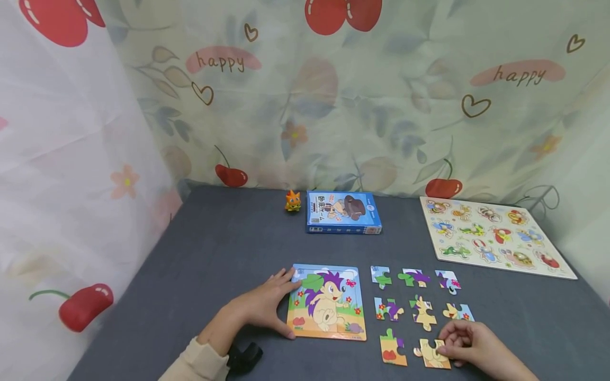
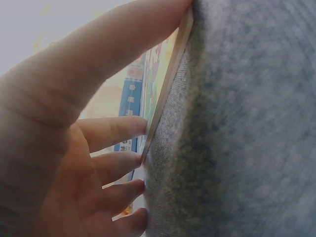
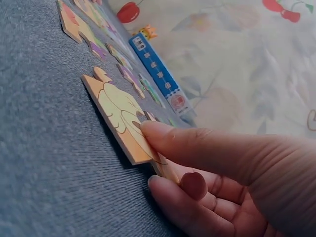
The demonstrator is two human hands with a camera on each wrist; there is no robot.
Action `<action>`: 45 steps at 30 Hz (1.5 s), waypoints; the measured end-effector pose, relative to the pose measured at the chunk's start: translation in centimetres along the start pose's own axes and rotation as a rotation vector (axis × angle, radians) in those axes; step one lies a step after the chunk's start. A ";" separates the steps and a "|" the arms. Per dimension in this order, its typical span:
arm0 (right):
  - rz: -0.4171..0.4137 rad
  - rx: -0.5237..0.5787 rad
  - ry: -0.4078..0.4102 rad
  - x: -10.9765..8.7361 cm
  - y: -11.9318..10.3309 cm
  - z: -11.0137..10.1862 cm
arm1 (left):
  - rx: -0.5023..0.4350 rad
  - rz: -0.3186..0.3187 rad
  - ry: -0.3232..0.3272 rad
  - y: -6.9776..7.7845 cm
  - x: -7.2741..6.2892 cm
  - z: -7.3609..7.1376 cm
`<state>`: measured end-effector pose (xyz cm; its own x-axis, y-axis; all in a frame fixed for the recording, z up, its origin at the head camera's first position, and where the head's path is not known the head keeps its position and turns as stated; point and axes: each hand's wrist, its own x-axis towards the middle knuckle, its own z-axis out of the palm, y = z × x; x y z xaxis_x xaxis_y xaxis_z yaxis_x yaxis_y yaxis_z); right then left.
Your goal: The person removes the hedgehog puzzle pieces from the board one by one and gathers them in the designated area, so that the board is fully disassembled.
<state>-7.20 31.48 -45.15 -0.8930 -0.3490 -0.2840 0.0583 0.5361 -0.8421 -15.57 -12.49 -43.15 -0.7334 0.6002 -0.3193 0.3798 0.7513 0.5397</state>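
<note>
My left hand (image 1: 267, 301) rests at the left side of a square hedgehog picture puzzle board (image 1: 352, 317), thumb at its lower left corner and fingers spread along its upper left edge. In the left wrist view these fingers (image 2: 118, 131) touch the board's rim. My right hand (image 1: 469, 341) pinches at the right edge of the lowest row of loose jigsaw pieces. Its thumb (image 3: 173, 140) lies over an orange and cream puzzle piece (image 3: 121, 111). Beneath the thumb, a narrow orange edge and a round knob show, partly hidden by fingers.
Several loose puzzle pieces (image 1: 421, 312) lie in rows right of the board. Behind stand a small orange toy figure (image 1: 293, 201) and a blue box (image 1: 343, 211). A white insect puzzle board (image 1: 495, 238) lies at the back right. A patterned curtain (image 1: 286, 106) hangs behind.
</note>
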 end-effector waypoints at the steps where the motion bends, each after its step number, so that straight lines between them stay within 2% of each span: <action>1: 0.003 -0.008 0.010 0.0 0.0 0.0 | 0.002 0.002 0.001 0.0 0.0 0.0; 6: -0.004 -0.055 0.054 -0.1 0.2 0.1 | 0.003 0.003 0.002 0.0 0.0 -0.1; 14: -0.054 -0.020 -0.058 -0.6 0.5 -0.1 | 0.010 -0.014 -0.002 -0.1 0.1 -0.1; 22: -0.115 -0.034 -0.062 -0.7 0.9 0.3 | 0.001 -0.026 -0.008 -0.1 0.0 -0.1; 27: -0.089 -0.035 -0.068 -0.7 0.7 0.2 | 0.004 -0.016 -0.006 0.0 -0.1 -0.2; 30: -0.021 -0.003 -0.075 -0.5 0.2 -0.2 | 0.004 -0.014 -0.004 0.0 -0.1 -0.2; 34: 0.005 -0.012 -0.017 0.1 -1.1 -0.6 | 0.001 -0.013 0.000 0.1 -0.1 -0.1; 35: -0.007 -0.027 0.003 0.3 -1.5 -0.6 | 0.001 -0.014 0.002 0.1 -0.1 -0.1; 40: -0.197 -0.114 0.075 1.8 -3.6 -0.7 | 0.003 -0.014 0.002 0.0 -0.1 0.0; 42: -0.236 -0.122 0.067 2.7 -4.6 -0.6 | 0.002 -0.007 0.003 -0.1 0.0 0.0; 45: -0.227 -0.133 0.041 4.1 -6.2 -0.4 | 0.000 0.003 0.004 -0.1 0.1 0.1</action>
<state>-11.43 26.98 -40.90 -0.8942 -0.4417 -0.0734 -0.2022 0.5445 -0.8140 -15.63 -12.54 -43.29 -0.7345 0.6011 -0.3148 0.3819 0.7497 0.5405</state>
